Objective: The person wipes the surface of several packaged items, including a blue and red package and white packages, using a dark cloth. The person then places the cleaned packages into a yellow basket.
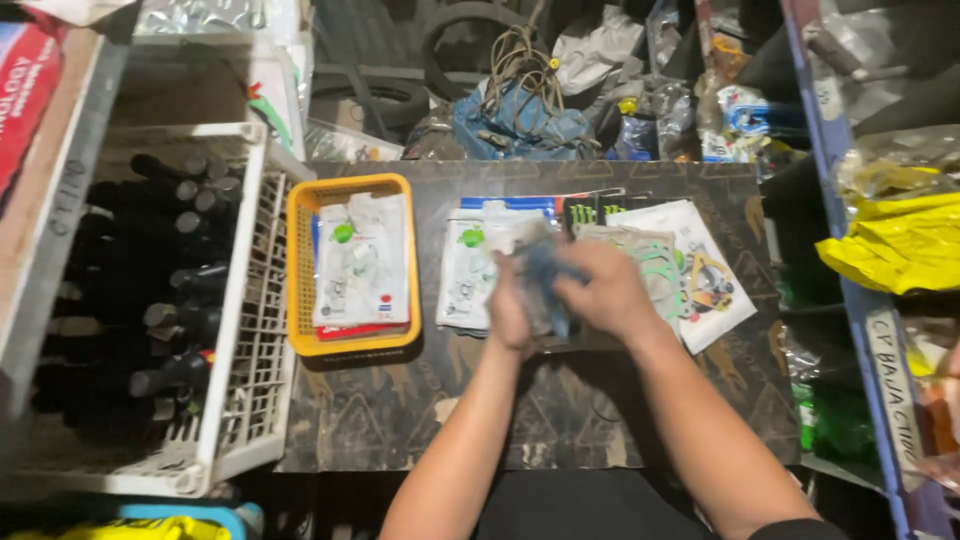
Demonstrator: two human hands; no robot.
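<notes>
a: the thing between both hands is just a bluish blur, can't tell what it is.
b: same, and the right elbow's cut off at the bottom edge.

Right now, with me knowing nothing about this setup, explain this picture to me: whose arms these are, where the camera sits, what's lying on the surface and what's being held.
There is no machine here. The picture comes from a camera worn on a person's head, looking down, so the two bare arms coming up from the bottom edge are that person's own. The left hand and right hand meet over a dark patterned board and together hold a small clear packet; it is blurred, so its contents cannot be told. On the board lie a yellow tray with flat sealed packets in it, a pile of similar packets beside the left hand, and flat gasket sheets beside the right. Off the board's left side stands a white slatted crate filled with dark cylindrical parts.
</notes>
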